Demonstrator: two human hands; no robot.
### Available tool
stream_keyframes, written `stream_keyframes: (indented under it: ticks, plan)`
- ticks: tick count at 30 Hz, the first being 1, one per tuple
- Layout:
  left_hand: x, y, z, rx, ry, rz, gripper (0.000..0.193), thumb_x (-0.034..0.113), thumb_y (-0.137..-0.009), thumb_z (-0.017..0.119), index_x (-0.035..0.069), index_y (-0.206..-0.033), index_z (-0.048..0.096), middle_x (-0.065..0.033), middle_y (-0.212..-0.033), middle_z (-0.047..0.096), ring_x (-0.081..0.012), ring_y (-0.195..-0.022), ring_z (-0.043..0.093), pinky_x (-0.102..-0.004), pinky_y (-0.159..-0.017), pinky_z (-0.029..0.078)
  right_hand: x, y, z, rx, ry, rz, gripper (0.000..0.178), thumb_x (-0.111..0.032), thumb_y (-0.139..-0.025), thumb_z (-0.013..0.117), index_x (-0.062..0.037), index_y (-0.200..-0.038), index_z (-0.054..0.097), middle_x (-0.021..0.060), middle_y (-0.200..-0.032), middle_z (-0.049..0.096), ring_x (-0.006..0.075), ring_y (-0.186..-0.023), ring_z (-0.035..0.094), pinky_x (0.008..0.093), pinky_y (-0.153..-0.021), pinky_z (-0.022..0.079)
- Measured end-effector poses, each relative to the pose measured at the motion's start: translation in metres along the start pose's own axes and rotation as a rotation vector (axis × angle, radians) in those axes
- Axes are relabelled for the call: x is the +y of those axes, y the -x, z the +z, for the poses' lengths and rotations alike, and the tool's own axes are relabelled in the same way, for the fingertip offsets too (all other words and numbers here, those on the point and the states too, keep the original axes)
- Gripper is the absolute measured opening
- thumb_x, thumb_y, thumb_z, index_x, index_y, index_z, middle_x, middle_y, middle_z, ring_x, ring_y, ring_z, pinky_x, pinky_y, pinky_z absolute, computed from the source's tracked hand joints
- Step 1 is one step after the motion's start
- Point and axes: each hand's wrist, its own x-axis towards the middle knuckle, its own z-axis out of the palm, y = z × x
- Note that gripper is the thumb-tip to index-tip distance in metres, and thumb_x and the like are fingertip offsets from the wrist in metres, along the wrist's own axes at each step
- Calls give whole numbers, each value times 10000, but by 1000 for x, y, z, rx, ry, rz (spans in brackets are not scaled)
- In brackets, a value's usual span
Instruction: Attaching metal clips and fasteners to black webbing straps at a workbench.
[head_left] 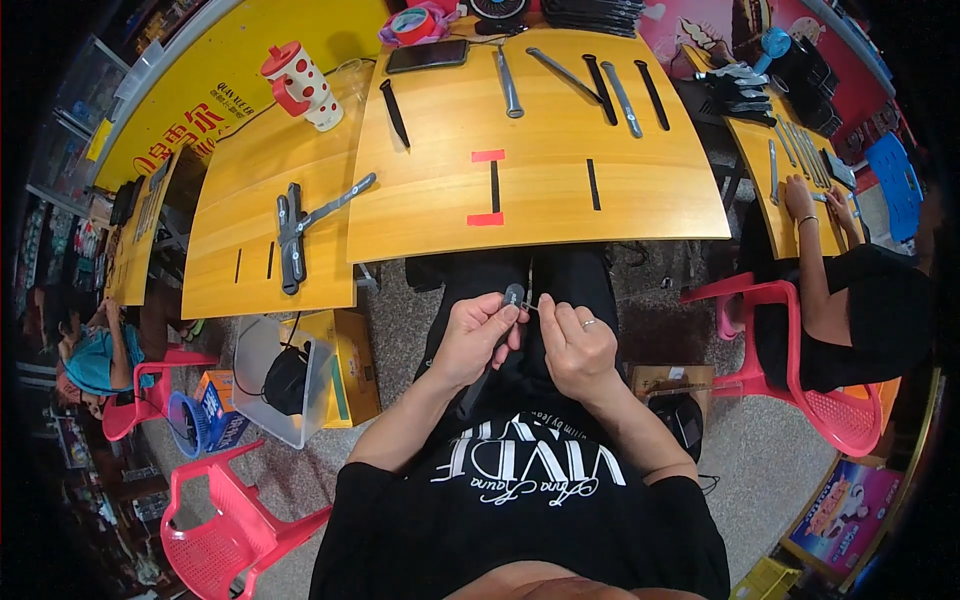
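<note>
Over my lap, just off the table's near edge, my left hand (478, 335) grips a grey strap (514, 294) with a rounded end, thumb pressed on it. My right hand (580, 348) is closed in a pinch beside that end. A thin, light sliver shows between its fingertips and the strap, too small to name. On the wooden table (430, 215) ahead, a short black strip (494, 187) lies between two red tape marks (486, 219). Another black strip (593, 185) rests to its right. Farther back lie several grey and black straps (623, 98).
Crossed grey straps (290, 240) lie on the left table. A red-spotted tumbler (305, 90) stands behind them; a phone (427, 56) lies at the back. At right, a co-worker's hands (803, 198) handle straps. Pink chairs (215, 530) and a clear bin (285, 385) stand around me.
</note>
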Motion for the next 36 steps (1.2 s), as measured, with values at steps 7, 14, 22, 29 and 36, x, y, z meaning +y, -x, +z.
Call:
stream_keyframes:
  ticks: [7, 14, 22, 29, 36]
  plan:
    - [-3, 2, 2, 12, 67, -3, 212, 169, -977, 503, 8, -899, 617, -17, -617, 560, -37, -423, 439, -169, -383, 340, 13, -9, 4, 87, 57, -195, 346, -92, -705, 589, 86, -998, 638, 123, -760, 564, 177, -600, 539, 243, -479, 435]
    - [-4, 7, 15, 168, -229, 203, 214, 161, -972, 511, -1, -878, 615, -16, -621, 576, -34, -450, 482, -168, -404, 362, 15, -8, 24, 114, -394, -42, 336, -58, -696, 605, 87, -998, 630, 124, -760, 577, 184, -607, 560, 248, -484, 444]
    - [1, 4, -9, -18, -231, -17, 199, 147, -955, 534, 5, -862, 637, -9, -593, 568, -31, -425, 456, -175, -387, 342, 30, -17, 8, 65, 20, -327, 328, -81, -691, 613, 79, -976, 641, 115, -724, 577, 185, -586, 547, 269, -465, 438]
    - [0, 8, -2, 33, -113, 18, 195, 139, -950, 532, 11, -839, 629, 0, -581, 560, -36, -424, 458, -179, -390, 347, 19, -9, 19, -20, -192, -212, 324, -89, -679, 629, 78, -956, 636, 115, -714, 593, 196, -575, 553, 270, -462, 430]
    - [-7, 9, -1, 12, -281, 69, 196, 134, -950, 527, 2, -840, 622, 0, -594, 566, -39, -434, 473, -190, -398, 364, 13, -7, 15, -25, -512, -9, 251, 46, -710, 626, 61, -959, 601, 136, -716, 574, 260, -590, 589, 316, -491, 464]
